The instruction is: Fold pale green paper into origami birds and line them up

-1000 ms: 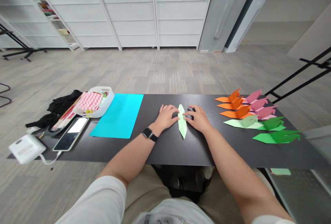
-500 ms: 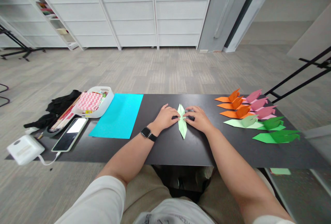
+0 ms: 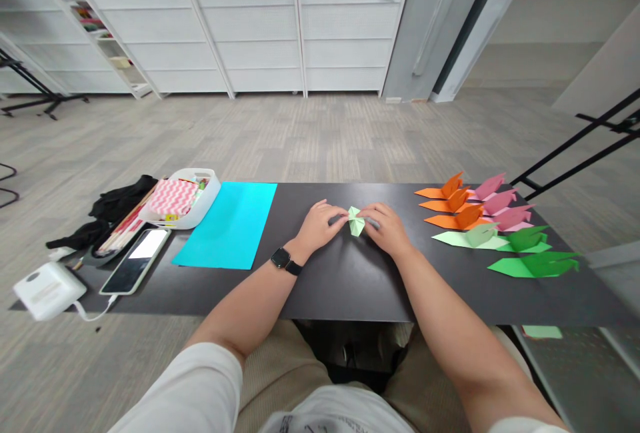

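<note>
A small piece of folded pale green paper [image 3: 356,222] is between my two hands near the middle of the dark table. My left hand [image 3: 323,225], below a black watch, pinches its left side with thumb and fingertips. On the other side, my right hand [image 3: 384,227] grips the right edge in the same way. The paper looks short and compact, with creased points; its finer folds are too small to make out.
Folded paper birds in orange [image 3: 445,203], pink [image 3: 500,201] and green [image 3: 533,263] stand at the right. Left of my hands lies a blue sheet [image 3: 233,226]. Farther left are a white basket [image 3: 207,201], a phone [image 3: 135,263] and a white power bank [image 3: 49,289].
The pale green paper went from a long, slim diamond lying lengthwise to a shorter, compact shape. Both hands stay at its sides, nearly in place.
</note>
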`<act>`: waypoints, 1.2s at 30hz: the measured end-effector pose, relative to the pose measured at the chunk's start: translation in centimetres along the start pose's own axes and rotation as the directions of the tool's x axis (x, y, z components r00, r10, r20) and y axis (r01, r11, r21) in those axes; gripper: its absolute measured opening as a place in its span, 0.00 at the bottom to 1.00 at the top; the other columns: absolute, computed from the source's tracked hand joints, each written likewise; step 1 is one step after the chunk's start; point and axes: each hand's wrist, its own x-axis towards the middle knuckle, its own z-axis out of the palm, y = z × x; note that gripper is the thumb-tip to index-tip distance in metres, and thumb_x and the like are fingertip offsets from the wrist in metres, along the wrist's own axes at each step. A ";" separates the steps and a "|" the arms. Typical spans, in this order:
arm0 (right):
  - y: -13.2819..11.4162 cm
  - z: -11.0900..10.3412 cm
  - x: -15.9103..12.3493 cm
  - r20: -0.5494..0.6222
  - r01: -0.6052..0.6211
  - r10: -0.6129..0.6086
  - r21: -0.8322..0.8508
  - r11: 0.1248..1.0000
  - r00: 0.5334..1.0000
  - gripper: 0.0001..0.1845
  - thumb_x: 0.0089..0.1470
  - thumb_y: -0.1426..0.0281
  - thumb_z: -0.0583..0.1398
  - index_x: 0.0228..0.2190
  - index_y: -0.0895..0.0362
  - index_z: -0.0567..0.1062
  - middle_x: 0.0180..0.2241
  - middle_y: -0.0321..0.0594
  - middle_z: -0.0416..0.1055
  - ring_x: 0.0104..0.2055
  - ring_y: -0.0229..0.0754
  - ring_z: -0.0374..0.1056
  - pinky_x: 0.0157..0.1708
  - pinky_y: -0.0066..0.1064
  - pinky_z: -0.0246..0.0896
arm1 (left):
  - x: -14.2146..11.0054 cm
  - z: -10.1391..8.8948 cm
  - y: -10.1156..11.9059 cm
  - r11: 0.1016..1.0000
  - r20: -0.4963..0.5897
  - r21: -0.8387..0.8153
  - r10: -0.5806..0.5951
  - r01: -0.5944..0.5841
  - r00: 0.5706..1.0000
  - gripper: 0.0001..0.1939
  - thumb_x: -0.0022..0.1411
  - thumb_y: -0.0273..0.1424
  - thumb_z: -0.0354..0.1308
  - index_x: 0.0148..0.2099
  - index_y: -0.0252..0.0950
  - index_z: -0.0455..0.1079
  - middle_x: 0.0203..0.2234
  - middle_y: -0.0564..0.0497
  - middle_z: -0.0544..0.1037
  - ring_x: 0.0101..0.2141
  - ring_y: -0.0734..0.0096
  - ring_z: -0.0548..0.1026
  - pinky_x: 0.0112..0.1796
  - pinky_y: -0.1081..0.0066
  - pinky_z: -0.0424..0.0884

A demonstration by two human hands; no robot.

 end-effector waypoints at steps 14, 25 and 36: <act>-3.5 0.4 0.4 0.019 -0.270 0.302 0.504 0.820 0.953 0.11 0.61 0.57 0.65 0.39 0.51 0.77 0.29 0.34 0.70 0.31 0.40 0.67 0.35 0.34 0.66 | -0.5 -0.4 2.3 0.877 -0.130 -0.473 -0.167 0.087 0.977 0.12 0.68 0.37 0.63 0.50 0.37 0.74 0.34 0.51 0.80 0.37 0.69 0.78 0.44 0.67 0.75; -3.2 1.2 0.7 0.275 -0.502 0.509 0.774 0.386 0.815 0.18 0.51 0.54 0.70 0.38 0.50 0.77 0.31 0.34 0.73 0.34 0.42 0.71 0.38 0.34 0.70 | -0.1 1.1 1.3 0.536 0.072 -0.811 -0.309 0.236 0.948 0.14 0.64 0.39 0.68 0.46 0.36 0.74 0.37 0.51 0.80 0.39 0.71 0.77 0.45 0.69 0.74; -2.8 1.2 0.5 0.150 -0.435 0.459 0.658 0.615 0.876 0.16 0.61 0.52 0.62 0.37 0.50 0.81 0.35 0.37 0.78 0.38 0.44 0.73 0.43 0.38 0.72 | -0.3 0.5 1.6 0.774 -0.037 -0.609 -0.243 0.171 0.969 0.13 0.70 0.41 0.62 0.42 0.36 0.76 0.36 0.49 0.82 0.38 0.68 0.79 0.45 0.67 0.76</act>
